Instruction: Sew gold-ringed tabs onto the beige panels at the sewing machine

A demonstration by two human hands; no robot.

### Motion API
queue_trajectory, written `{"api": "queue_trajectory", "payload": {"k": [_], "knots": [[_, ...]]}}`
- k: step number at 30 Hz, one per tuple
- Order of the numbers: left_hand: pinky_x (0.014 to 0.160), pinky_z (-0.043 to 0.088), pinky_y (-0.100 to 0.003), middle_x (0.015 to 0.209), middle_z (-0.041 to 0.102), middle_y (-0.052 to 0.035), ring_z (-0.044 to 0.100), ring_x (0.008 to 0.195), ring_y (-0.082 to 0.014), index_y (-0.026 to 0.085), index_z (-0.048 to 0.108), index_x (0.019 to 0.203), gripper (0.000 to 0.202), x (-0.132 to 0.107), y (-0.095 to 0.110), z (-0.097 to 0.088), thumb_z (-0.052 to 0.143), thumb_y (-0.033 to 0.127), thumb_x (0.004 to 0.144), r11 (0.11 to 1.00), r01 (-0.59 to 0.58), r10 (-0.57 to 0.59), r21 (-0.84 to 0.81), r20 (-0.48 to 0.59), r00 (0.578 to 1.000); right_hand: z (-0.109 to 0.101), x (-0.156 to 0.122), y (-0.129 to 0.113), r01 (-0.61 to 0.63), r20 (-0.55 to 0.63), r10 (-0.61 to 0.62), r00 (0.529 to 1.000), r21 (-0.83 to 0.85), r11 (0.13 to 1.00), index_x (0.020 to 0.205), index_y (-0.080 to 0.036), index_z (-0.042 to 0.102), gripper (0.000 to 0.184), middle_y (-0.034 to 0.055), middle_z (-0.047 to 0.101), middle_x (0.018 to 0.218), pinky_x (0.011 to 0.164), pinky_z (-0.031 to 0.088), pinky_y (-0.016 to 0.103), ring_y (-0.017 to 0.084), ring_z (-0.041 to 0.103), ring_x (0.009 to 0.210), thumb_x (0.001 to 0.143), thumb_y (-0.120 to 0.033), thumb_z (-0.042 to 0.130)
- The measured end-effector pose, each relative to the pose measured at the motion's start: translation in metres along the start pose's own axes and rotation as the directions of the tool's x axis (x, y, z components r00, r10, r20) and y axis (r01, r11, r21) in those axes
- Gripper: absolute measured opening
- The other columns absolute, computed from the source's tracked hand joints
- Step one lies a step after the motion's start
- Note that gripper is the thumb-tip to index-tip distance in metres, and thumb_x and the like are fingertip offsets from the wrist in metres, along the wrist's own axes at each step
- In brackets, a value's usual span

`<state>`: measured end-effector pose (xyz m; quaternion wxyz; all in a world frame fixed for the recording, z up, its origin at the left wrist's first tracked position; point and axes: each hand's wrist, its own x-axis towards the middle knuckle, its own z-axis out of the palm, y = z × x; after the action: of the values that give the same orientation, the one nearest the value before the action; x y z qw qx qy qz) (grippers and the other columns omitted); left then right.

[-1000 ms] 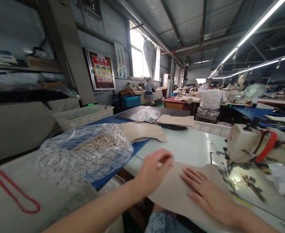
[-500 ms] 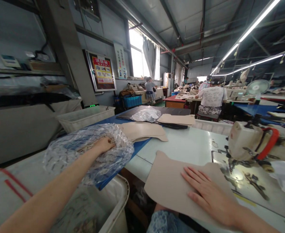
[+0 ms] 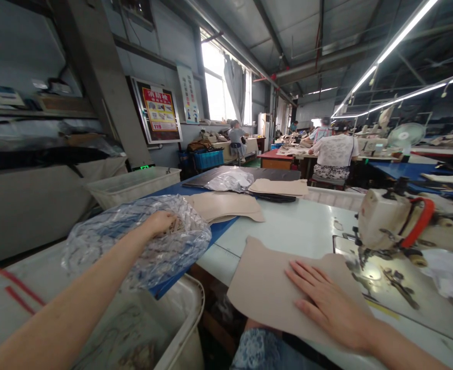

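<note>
My left hand [image 3: 164, 223] reaches into a crumpled clear plastic bag [image 3: 126, 246], its fingers curled in among small beige pieces [image 3: 177, 224]. What exactly the fingertips grip is hidden. Flat on a beige cut panel [image 3: 267, 280] lies my right hand [image 3: 322, 300], fingers stretched out. The panel rests on the pale sewing table [image 3: 303, 221] and juts past its front edge. To its right stands a sewing machine [image 3: 384, 216] with a red guard, and below its head is a metal plate [image 3: 369, 272].
Stacked beige panels [image 3: 230, 205] lie beyond the bag, with another beige stack [image 3: 278, 187] behind. A white bin [image 3: 195, 295] stands below the bag at the left. White cloth [image 3: 448, 275] lies at the right. A seated person [image 3: 334, 154] works farther back.
My left hand has shifted slightly within the bag, and fewer beige pieces show beside it. My right hand stays on the panel. The whole view has moved a little.
</note>
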<state>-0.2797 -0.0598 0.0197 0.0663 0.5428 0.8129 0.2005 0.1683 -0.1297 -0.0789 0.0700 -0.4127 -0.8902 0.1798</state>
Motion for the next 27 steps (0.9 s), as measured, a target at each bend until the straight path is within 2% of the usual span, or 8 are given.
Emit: {"api": "queue_trajectory", "payload": {"k": [3, 7, 12, 15, 17, 19, 22, 27], "knots": [[0.063, 0.045, -0.027, 0.064, 0.057, 0.0018, 0.055, 0.061, -0.0122, 0.012, 0.059, 0.074, 0.028, -0.009, 0.012, -0.004, 0.048, 0.031, 0.090, 0.996, 0.071, -0.072, -0.059, -0.014, 0.997, 0.000, 0.000, 0.000, 0.012, -0.014, -0.012, 1.000, 0.008, 1.000, 0.144, -0.034, 0.019, 0.056, -0.0014, 0.015, 0.152, 0.113, 0.010, 0.048, 0.024, 0.014, 0.139, 0.093, -0.055, 0.029], [0.072, 0.043, -0.028, 0.058, 0.051, 0.0006, 0.055, 0.070, -0.0172, 0.009, 0.062, 0.077, 0.031, -0.021, 0.030, -0.016, 0.037, 0.023, 0.089, 0.987, 0.062, -0.089, -0.146, -0.193, 0.977, 0.000, 0.001, -0.002, 0.014, -0.028, -0.014, 1.000, 0.010, 1.000, 0.144, -0.033, 0.021, 0.056, 0.0001, 0.017, 0.152, 0.113, 0.011, 0.049, 0.024, 0.015, 0.139, 0.093, -0.055, 0.029], [0.079, 0.044, -0.032, 0.069, 0.053, -0.0027, 0.056, 0.077, -0.0190, 0.011, 0.061, 0.095, 0.048, -0.046, 0.075, 0.000, 0.017, 0.029, 0.092, 0.957, -0.113, -0.029, -0.268, -0.474, 0.880, 0.002, 0.004, -0.011, -0.023, -0.054, 0.025, 0.998, 0.035, 0.999, 0.144, -0.027, 0.023, 0.059, 0.0038, 0.017, 0.152, 0.112, 0.010, 0.049, 0.025, 0.014, 0.139, 0.092, -0.055, 0.031], [0.067, 0.050, -0.028, 0.082, 0.060, -0.0046, 0.060, 0.066, -0.0153, 0.013, 0.055, 0.101, 0.045, -0.075, 0.121, 0.043, 0.019, 0.038, 0.092, 0.814, -0.358, 0.220, -0.457, -0.329, 0.919, 0.001, 0.006, -0.016, -0.042, -0.104, 0.053, 0.993, 0.112, 0.993, 0.143, -0.024, 0.030, 0.060, 0.0073, 0.020, 0.151, 0.112, 0.012, 0.048, 0.026, 0.016, 0.139, 0.091, -0.052, 0.039], [0.063, 0.051, -0.028, 0.082, 0.061, -0.0051, 0.061, 0.063, -0.0153, 0.015, 0.056, 0.098, 0.039, -0.100, 0.152, 0.079, 0.025, 0.038, 0.091, 0.734, -0.456, 0.501, -0.503, -0.054, 0.864, -0.002, 0.007, -0.015, -0.029, -0.206, 0.085, 0.975, 0.259, 0.965, 0.138, -0.020, 0.041, 0.055, 0.0101, 0.031, 0.147, 0.112, 0.017, 0.045, 0.025, 0.026, 0.136, 0.090, -0.048, 0.041], [0.072, 0.050, -0.030, 0.082, 0.063, -0.0050, 0.061, 0.070, -0.0167, 0.017, 0.058, 0.097, 0.031, -0.125, 0.179, 0.113, 0.030, 0.028, 0.089, 0.678, -0.628, 0.708, -0.382, 0.112, 0.697, -0.005, 0.006, -0.009, -0.010, -0.337, 0.206, 0.919, 0.502, 0.865, 0.127, -0.017, 0.053, 0.048, 0.0114, 0.049, 0.136, 0.107, 0.029, 0.040, 0.024, 0.043, 0.125, 0.090, -0.046, 0.042], [0.085, 0.046, -0.033, 0.096, 0.063, -0.0075, 0.059, 0.090, -0.0190, 0.018, 0.059, 0.101, 0.030, -0.154, 0.211, 0.150, 0.033, 0.015, 0.085, 0.551, -0.804, 0.831, -0.222, 0.229, 0.506, -0.009, 0.000, 0.004, 0.035, -0.353, 0.497, 0.793, 0.840, 0.541, 0.102, -0.017, 0.064, 0.042, 0.0091, 0.068, 0.102, 0.086, 0.048, 0.037, 0.023, 0.062, 0.095, 0.082, -0.052, 0.052], [0.089, 0.046, -0.032, 0.107, 0.062, -0.0106, 0.058, 0.101, -0.0222, 0.018, 0.056, 0.113, 0.038, -0.174, 0.246, 0.179, 0.035, 0.008, 0.083, 0.476, -0.872, 0.861, -0.117, 0.264, 0.435, -0.014, -0.017, 0.020, 0.148, -0.188, 0.690, 0.699, 0.982, 0.117, 0.075, -0.017, 0.059, 0.044, -0.0020, 0.065, 0.062, 0.060, 0.048, 0.026, 0.013, 0.062, 0.059, 0.051, -0.046, 0.081]]}}
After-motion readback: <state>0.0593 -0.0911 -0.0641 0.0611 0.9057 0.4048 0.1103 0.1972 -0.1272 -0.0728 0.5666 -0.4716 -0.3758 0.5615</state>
